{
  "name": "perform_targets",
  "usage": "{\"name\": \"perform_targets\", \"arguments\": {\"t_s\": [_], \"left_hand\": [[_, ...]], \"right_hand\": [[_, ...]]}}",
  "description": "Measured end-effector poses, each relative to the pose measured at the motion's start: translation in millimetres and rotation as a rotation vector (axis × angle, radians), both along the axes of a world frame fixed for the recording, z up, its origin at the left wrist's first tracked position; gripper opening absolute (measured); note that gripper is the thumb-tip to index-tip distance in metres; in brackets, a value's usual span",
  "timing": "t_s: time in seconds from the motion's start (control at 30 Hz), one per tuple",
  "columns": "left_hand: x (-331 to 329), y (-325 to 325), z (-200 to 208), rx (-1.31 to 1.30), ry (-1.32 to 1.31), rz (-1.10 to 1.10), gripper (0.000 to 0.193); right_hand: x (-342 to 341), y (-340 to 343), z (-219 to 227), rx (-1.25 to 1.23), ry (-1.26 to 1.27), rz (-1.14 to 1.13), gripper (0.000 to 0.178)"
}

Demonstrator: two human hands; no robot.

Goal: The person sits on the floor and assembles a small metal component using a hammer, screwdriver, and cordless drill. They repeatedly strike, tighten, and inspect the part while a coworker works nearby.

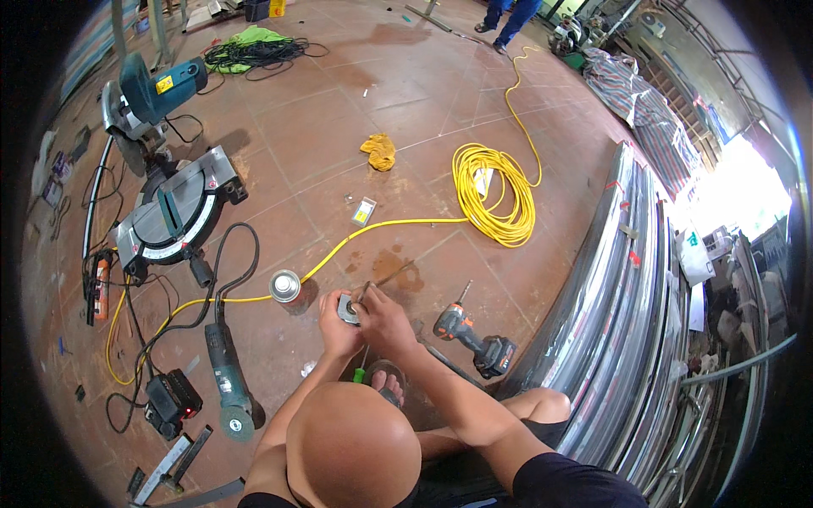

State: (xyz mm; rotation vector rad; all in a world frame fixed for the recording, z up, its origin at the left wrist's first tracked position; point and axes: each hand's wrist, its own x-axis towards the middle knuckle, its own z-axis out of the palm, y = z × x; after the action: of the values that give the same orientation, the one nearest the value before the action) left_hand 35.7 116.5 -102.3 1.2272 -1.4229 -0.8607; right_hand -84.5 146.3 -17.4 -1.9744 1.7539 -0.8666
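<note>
In front of my body, my left hand (340, 336) is closed around a small grey metal part (346, 310) with a round dark opening. My right hand (385, 320) is pressed up against the same part, its fingers pinched on a thin dark rod (394, 277) that points away to the upper right. The fingers hide much of both pieces. Just beyond my left hand stands a round metal can (285, 285). A cordless drill (461, 326) with a bit fitted lies right of my right hand. A green-handled tool (359, 374) lies below, by my foot.
To the left are a miter saw (174, 207), an angle grinder (227, 381) and a battery charger (173, 398) among cords. A yellow hose coil (508, 207), small box (363, 212) and yellow glove (379, 151) lie ahead. Wrapped metal profiles (584, 313) line the right. Another person's legs (511, 21) show far off.
</note>
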Motion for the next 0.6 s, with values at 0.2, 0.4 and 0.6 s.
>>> {"name": "perform_targets", "arguments": {"t_s": [0.2, 0.4, 0.6], "left_hand": [[-1, -2, -3, 0.011, -0.013, 0.015, 0.039], [0, -3, -6, -0.035, -0.049, 0.012, 0.036], [2, -4, -4, -0.044, -0.053, 0.031, 0.032]], "right_hand": [[-6, 0, -11, -0.122, 0.056, 0.05, 0.022], [-8, 0, -23, -0.221, 0.329, 0.104, 0.028], [-7, -2, -23, -0.252, 0.299, 0.135, 0.029]]}}
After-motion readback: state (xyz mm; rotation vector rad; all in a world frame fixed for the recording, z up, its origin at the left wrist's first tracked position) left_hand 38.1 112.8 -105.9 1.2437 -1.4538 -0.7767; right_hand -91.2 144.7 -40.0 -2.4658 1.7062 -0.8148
